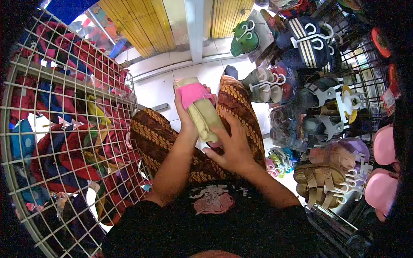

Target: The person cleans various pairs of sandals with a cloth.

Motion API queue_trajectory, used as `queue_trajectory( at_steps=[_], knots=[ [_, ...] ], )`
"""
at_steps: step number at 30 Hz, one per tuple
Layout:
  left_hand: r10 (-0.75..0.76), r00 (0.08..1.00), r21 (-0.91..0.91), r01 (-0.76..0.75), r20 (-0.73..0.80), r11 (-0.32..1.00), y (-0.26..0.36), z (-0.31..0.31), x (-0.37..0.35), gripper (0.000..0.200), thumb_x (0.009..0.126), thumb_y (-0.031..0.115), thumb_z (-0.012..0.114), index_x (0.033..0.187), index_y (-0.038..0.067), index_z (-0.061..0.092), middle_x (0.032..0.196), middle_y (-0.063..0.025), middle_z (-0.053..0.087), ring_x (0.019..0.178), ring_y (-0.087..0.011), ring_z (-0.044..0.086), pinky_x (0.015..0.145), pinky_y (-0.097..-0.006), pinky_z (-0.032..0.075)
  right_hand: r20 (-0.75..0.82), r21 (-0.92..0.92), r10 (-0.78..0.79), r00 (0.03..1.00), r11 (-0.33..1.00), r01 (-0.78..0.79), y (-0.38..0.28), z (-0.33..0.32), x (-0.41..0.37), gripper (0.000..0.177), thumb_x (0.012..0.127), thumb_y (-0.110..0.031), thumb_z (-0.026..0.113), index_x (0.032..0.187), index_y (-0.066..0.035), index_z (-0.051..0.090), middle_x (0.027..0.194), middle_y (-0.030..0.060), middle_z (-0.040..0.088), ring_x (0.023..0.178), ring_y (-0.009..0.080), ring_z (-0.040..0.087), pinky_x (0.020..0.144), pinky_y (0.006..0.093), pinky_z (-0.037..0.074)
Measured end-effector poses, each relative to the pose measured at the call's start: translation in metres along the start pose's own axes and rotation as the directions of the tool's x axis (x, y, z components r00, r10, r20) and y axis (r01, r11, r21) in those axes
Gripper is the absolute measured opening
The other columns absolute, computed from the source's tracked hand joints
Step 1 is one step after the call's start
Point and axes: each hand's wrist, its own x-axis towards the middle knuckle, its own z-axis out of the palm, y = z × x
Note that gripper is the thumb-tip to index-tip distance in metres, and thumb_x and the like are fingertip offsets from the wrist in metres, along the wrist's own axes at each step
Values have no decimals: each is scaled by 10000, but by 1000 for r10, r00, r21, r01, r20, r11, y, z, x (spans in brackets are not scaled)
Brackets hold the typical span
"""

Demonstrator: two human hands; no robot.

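Note:
My left hand (185, 119) is wrapped around a long, pale green-beige bundle (202, 112) with a bright pink band (191, 95) around its upper part. Its fingertips show at the bundle's right side, the thumb along the left. The bundle is tilted above my lap, its top pointing away from me. At its lower end is my right hand (235, 146), fingers spread, with the fingertips right at the bundle's edge. Beneath both hands lies brown batik-patterned cloth (157, 129) over my legs.
On the left stands a white wire grid (73, 86) with red, pink and blue goods behind it. Sandals on white hangers (316, 41) fill the right side, with brown strapped sandals (318, 182) lower down. Green sandals (245, 38) hang ahead, near the white tiled floor (157, 88).

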Motion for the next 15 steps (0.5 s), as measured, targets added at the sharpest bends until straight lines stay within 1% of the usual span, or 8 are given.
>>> queue_trajectory(
  at_steps=[2,4,5,7,8,11,12,15],
  knots=[
    [-53,993,81,45,102,996,-4,-9,2,745,915,663,424,1276,18,511,1108,-180,633,999,-304,628,897,-416,526,-96,-27,-83,992,996,81,4,9,0,681,700,-349,841,1248,-95,526,1391,231,391,1301,424,404,1054,527,351],
    [-54,988,225,20,146,974,-10,-10,-5,750,919,659,415,1290,13,503,1128,-188,636,1017,-304,635,902,-414,526,-213,-31,-116,970,993,112,7,22,3,603,705,-319,831,1199,-94,568,1347,210,430,1270,417,423,1034,510,370],
    [-66,987,228,32,143,973,-13,-10,-8,748,922,657,408,1290,13,505,1130,-185,637,1021,-301,635,901,-411,526,-274,-36,-132,953,991,127,9,27,4,565,707,-304,827,1175,-93,589,1325,199,449,1255,413,432,1023,501,380],
    [-90,986,237,54,142,970,-14,-2,-13,744,928,652,396,1288,12,510,1136,-179,638,1029,-296,635,901,-404,526,-288,-54,-192,938,981,185,14,35,3,452,706,-240,799,1099,-91,632,1251,176,499,1193,395,466,988,493,399],
    [-48,995,285,20,90,958,-14,0,-14,838,883,728,365,1265,0,530,1163,-185,638,1030,-329,639,912,-446,521,-292,-63,-224,930,975,215,17,38,2,397,705,-209,784,1061,-90,653,1214,164,523,1163,386,483,971,490,408],
    [-32,982,477,-62,187,877,-23,-3,-22,858,877,737,355,1292,3,512,1174,-186,635,1041,-332,636,938,-446,508,-382,-34,-213,899,976,217,37,42,10,320,669,-169,746,984,-140,695,1172,132,565,1109,370,511,942,525,428],
    [-82,969,377,-12,232,926,-23,1,-28,721,958,616,341,1287,-5,505,1179,-153,615,1091,-256,604,971,-383,476,-388,-27,-222,894,973,230,37,41,15,305,653,-193,738,950,-149,685,1103,109,551,1037,360,497,878,528,412],
    [-186,948,341,90,260,936,-29,-3,-35,728,955,616,343,1295,-8,502,1197,-151,611,1117,-259,593,996,-393,459,-461,-182,-305,833,952,247,27,34,24,279,675,-148,718,934,-84,635,962,121,486,902,321,479,835,465,392]
  ],
)
